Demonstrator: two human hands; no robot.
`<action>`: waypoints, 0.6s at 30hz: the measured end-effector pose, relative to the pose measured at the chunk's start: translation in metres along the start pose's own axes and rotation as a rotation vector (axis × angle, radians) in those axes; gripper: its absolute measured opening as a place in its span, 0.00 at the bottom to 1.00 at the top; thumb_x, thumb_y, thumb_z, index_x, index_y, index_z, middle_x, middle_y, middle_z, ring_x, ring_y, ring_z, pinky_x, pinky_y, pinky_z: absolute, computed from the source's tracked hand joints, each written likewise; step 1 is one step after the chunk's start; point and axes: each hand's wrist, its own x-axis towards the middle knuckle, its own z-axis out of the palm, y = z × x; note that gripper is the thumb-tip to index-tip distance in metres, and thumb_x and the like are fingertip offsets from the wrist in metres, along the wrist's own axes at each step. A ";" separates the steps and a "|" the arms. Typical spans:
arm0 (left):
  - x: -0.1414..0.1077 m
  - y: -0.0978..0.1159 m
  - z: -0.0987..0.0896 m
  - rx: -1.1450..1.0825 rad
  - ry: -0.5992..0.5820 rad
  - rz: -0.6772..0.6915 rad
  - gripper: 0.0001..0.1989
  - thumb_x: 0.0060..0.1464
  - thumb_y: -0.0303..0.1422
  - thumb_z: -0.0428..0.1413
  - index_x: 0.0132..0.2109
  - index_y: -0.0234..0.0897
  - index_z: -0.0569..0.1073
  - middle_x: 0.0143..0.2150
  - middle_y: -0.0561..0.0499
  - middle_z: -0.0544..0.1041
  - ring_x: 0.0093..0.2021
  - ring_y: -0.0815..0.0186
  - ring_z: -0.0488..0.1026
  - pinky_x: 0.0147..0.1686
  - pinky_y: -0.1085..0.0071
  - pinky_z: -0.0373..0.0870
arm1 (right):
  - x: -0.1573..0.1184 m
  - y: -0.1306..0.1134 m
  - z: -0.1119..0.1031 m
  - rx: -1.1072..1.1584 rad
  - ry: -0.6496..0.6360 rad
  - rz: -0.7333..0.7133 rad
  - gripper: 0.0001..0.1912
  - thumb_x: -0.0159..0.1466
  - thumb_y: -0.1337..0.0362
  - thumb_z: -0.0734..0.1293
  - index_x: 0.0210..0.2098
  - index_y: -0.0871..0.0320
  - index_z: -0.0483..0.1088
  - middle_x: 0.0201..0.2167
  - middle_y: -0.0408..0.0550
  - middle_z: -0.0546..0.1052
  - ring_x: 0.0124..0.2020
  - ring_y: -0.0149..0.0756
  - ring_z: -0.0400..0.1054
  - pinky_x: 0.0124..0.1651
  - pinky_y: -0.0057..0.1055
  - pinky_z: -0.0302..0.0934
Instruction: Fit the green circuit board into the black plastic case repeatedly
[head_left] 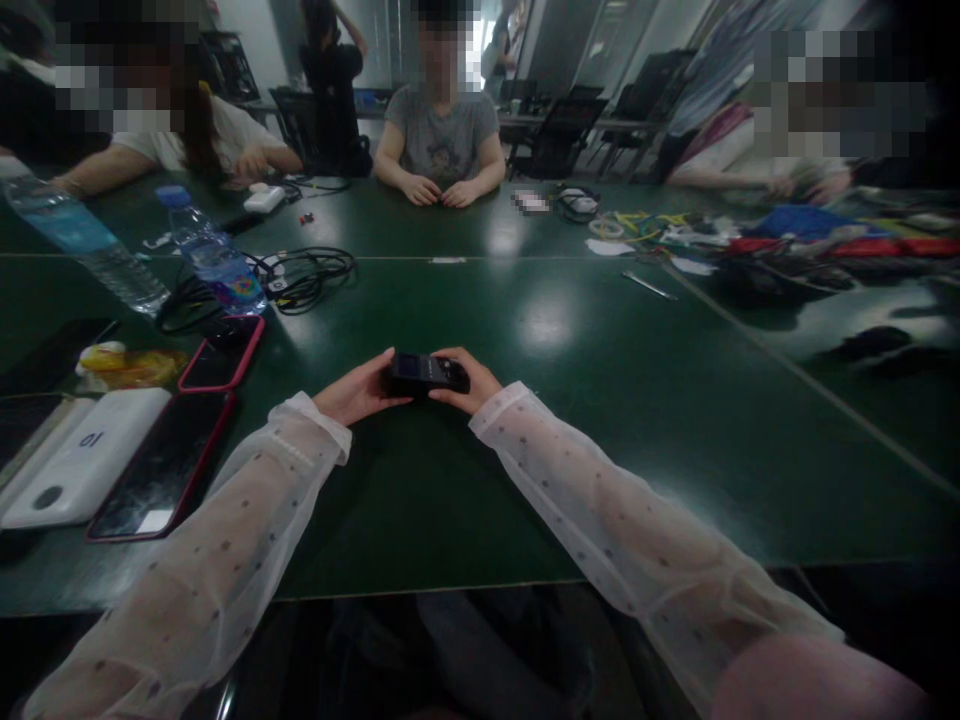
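A small black device (424, 374) with a little screen at its left part lies between my two hands, low over or on the green table (465, 510); whether it touches the top I cannot tell. My left hand (365, 388) grips its left end, thumb and fingers on opposite sides. Around the right end are the fingers of my right hand (470, 380), with the thumb at the near side. Sheer white sleeves with dark stars cover both forearms.
Phones (166, 465), a white power bank (84, 460), water bottles (214, 250) and black cables (311, 280) are on the left. Tangled wires and bags (825, 240) lie at the right. Several people sit around the table, one directly opposite (441, 135).
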 end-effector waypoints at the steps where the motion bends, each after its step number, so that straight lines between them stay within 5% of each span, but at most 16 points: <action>1: 0.000 0.000 0.000 -0.003 -0.008 -0.003 0.19 0.62 0.40 0.53 0.55 0.34 0.69 0.53 0.39 0.73 0.53 0.56 0.72 0.52 0.59 0.71 | 0.000 0.000 0.000 0.044 0.019 0.007 0.28 0.54 0.53 0.73 0.51 0.51 0.62 0.49 0.51 0.72 0.53 0.48 0.69 0.56 0.49 0.61; 9: 0.000 0.002 0.000 -0.041 -0.092 -0.054 0.19 0.64 0.45 0.48 0.47 0.32 0.71 0.45 0.42 0.76 0.47 0.60 0.75 0.55 0.61 0.68 | 0.011 0.002 -0.022 0.296 0.209 0.117 0.33 0.50 0.43 0.73 0.48 0.51 0.62 0.46 0.49 0.74 0.51 0.47 0.69 0.55 0.46 0.62; 18: 0.000 0.002 -0.002 -0.036 -0.082 -0.046 0.16 0.63 0.43 0.51 0.47 0.33 0.71 0.51 0.41 0.73 0.50 0.59 0.73 0.56 0.60 0.68 | 0.011 0.024 -0.042 -0.162 0.447 0.144 0.29 0.53 0.51 0.72 0.50 0.54 0.63 0.47 0.52 0.73 0.49 0.49 0.70 0.52 0.49 0.64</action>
